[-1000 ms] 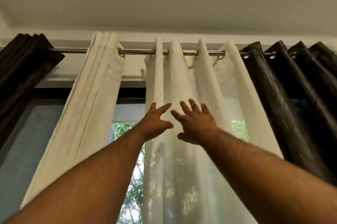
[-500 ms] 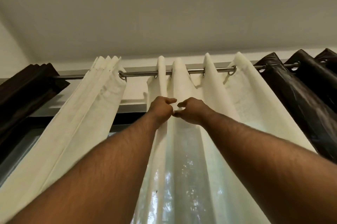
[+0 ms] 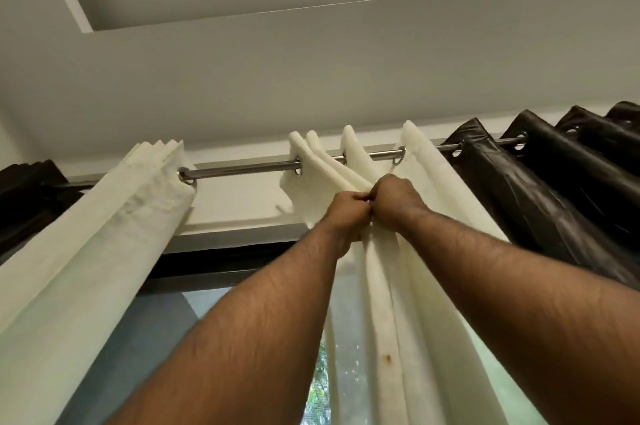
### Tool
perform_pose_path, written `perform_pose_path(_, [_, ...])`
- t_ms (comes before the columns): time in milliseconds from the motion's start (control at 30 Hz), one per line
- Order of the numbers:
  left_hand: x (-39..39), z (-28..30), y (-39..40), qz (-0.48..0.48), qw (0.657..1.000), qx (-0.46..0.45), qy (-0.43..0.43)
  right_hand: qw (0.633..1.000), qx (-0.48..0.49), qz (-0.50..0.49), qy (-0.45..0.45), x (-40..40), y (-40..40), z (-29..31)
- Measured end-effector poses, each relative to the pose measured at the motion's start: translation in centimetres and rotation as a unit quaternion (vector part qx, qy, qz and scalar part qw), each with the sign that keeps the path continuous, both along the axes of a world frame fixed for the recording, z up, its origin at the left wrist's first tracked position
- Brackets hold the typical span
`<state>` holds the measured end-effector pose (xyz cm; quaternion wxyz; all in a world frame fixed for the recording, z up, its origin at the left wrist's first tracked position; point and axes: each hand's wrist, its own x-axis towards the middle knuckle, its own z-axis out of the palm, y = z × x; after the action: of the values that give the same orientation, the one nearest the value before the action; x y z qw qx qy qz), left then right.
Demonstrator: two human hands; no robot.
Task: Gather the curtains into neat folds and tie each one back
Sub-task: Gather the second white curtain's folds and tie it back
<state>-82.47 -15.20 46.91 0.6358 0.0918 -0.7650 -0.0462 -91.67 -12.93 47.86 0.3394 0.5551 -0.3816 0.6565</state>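
A right cream sheer curtain (image 3: 381, 303) hangs by eyelets from a steel rod (image 3: 242, 170). My left hand (image 3: 344, 216) and my right hand (image 3: 398, 201) are raised side by side just under the rod, knuckles touching. Both grip bunched pleats of this curtain near its top. Its folds are pulled together toward the right. A left cream curtain (image 3: 104, 251) hangs gathered in tight pleats at the rod's left part.
Dark brown curtains hang at the far right (image 3: 554, 189) and the far left (image 3: 24, 196) of the same rod. A window (image 3: 166, 327) with a dark frame shows between the cream curtains. The white ceiling (image 3: 311, 61) is close overhead.
Both hands went from open and reaching to gripping the right cream curtain's pleats. They pulled the folds rightward, baring more rod. The view tilted up.
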Motion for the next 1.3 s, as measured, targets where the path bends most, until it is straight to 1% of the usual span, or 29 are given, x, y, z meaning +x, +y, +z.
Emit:
perform_pose_path(33, [-0.5,0.2,0.0,-0.014,1.000,0.011,0.020,1.000,-0.005,0.022,0.018,-0.6,0.0,-0.2])
perform_pose_path(100, [-1.2,0.5,0.1,-0.024,0.995,0.024,0.096,0.996,-0.041,0.069,0.046,-1.8,-0.2,-0.7])
perform_pose_path(133, [-1.4,0.7,0.0,-0.010,0.990,0.022,0.136,0.993,-0.074,0.078,0.045,-2.5,-0.4,-1.1])
perform_pose_path(200, [-1.2,1.1,-0.5,0.062,0.979,0.007,0.195,0.991,-0.116,0.058,0.023,-3.6,-0.8,-1.4])
perform_pose_path(267, [-1.0,1.0,-0.8,0.129,0.971,-0.007,0.199,0.994,-0.087,0.058,0.009,-4.4,-1.7,-1.4])
perform_pose_path(300, [-0.9,1.0,-1.0,0.150,0.971,-0.008,0.184,0.994,-0.064,0.086,0.008,-4.4,-2.2,-1.4])
perform_pose_path(367, [-0.5,1.1,-1.2,0.197,0.966,-0.007,0.167,0.985,-0.033,0.167,0.017,-3.9,-3.1,-1.5])
perform_pose_path(433, [0.1,1.4,-1.4,0.230,0.955,-0.017,0.185,0.967,-0.018,0.252,0.021,-2.7,-4.1,-1.3])
perform_pose_path(467, [0.6,1.3,-1.5,0.232,0.952,-0.022,0.196,0.957,-0.010,0.287,0.023,-2.0,-4.5,-1.3])
perform_pose_path(533, [1.3,1.1,-1.9,0.198,0.955,-0.024,0.219,0.939,-0.001,0.343,0.028,-0.8,-5.3,-1.1])
perform_pose_path(600, [2.6,0.6,-2.2,0.111,0.964,-0.004,0.244,0.923,0.010,0.383,0.032,0.3,-6.4,-0.9])
perform_pose_path(667, [4.6,0.2,-2.3,0.021,0.963,0.028,0.269,0.914,0.006,0.405,0.024,1.6,-7.3,-1.0])
perform_pose_path(700, [5.6,0.2,-2.4,0.010,0.959,0.034,0.282,0.910,-0.012,0.414,0.003,2.0,-7.6,-1.0])
perform_pose_path(767, [8.7,0.4,-2.7,0.035,0.951,0.025,0.306,0.893,-0.045,0.442,-0.068,3.6,-7.4,-1.1])
perform_pose_path(800, [10.3,0.6,-2.7,0.055,0.948,0.016,0.314,0.885,-0.054,0.453,-0.091,4.4,-7.0,-1.1])
perform_pose_path(833, [12.1,0.8,-2.8,0.075,0.945,0.005,0.318,0.879,-0.061,0.465,-0.089,5.2,-7.1,-1.1])
perform_pose_path(867, [13.2,1.0,-2.8,0.094,0.942,-0.011,0.322,0.877,-0.060,0.471,-0.077,5.3,-7.0,-1.2])
perform_pose_path(933, [16.0,1.2,-2.9,0.135,0.940,-0.032,0.311,0.901,-0.077,0.422,-0.065,6.8,-7.0,-1.3])
perform_pose_path(967, [16.9,1.4,-3.0,0.151,0.943,-0.039,0.295,0.919,-0.089,0.376,-0.084,7.9,-6.9,-1.0])
perform_pose_path(1000, [16.9,1.3,-3.0,0.157,0.947,-0.042,0.279,0.924,-0.116,0.345,-0.113,8.9,-6.3,-0.8])
perform_pose_path(1033, [16.6,1.2,-2.8,0.161,0.950,-0.045,0.264,0.917,-0.139,0.353,-0.127,10.2,-5.4,-0.3])
perform_pose_path(1067, [16.7,1.1,-2.7,0.165,0.951,-0.050,0.255,0.899,-0.143,0.400,-0.104,12.3,-4.8,0.6])
perform_pose_path(1100, [16.6,1.1,-2.4,0.163,0.952,-0.053,0.255,0.885,-0.119,0.446,-0.057,14.7,-4.0,1.4])
perform_pose_path(1167, [17.3,1.6,-2.0,0.133,0.948,-0.050,0.285,0.883,-0.046,0.466,0.033,19.6,-2.7,2.2])
perform_pose_path(1200, [18.2,1.8,-1.9,0.117,0.945,-0.038,0.303,0.894,-0.017,0.445,0.048,21.0,-2.7,2.6])
perform_pose_path(1233, [19.1,2.0,-2.0,0.124,0.941,-0.033,0.314,0.903,0.002,0.425,0.059,21.9,-2.7,2.8])
perform_pose_path(1300, [20.6,1.8,-3.1,0.180,0.933,-0.046,0.309,0.925,0.023,0.374,0.066,21.7,-3.2,2.9])
